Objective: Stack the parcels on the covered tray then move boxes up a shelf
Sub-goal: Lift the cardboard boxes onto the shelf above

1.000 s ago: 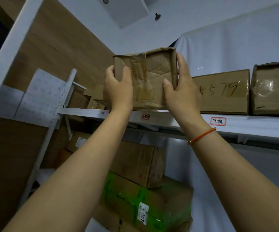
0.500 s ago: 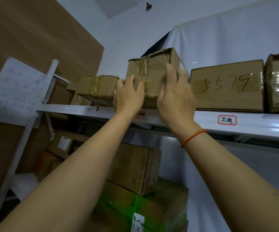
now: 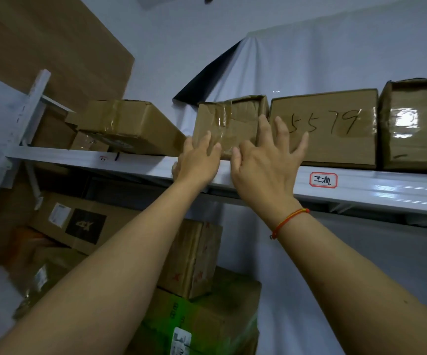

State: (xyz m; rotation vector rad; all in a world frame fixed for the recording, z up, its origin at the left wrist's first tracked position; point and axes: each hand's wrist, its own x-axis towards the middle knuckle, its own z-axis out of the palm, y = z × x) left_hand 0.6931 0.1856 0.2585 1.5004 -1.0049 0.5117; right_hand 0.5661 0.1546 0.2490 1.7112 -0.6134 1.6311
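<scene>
The small brown cardboard box with a dented, tape-strapped front [image 3: 229, 126] is seen seated on the white metal upper shelf [image 3: 376, 187], with its right side touching or all but touching the larger brown carton marked "5579" [image 3: 325, 128] and a gap left between it and the slanted brown carton [image 3: 130, 125] on its left. Its front face appears to sit close to the shelf's front edge, so a fall could be caused if the box were left short of a full seat; how much of its base is carried by the shelf cannot be told from below. A push given unevenly could twist the box against the "5579" carton, and the crumpled card could buckle further under hard pressure. The face is creased and caved near its middle, a strip of clear glossy tape runs down it, and the top flaps look ragged and partly lifted. The left hand [image 3: 198, 162] is laid against the lower front of the box with fingers straight and close together, nothing being gripped. The right hand [image 3: 266, 166] is held with fingers spread wide, its fingertips over the box's right edge and the neighbouring carton's face; firm contact cannot be confirmed.
</scene>
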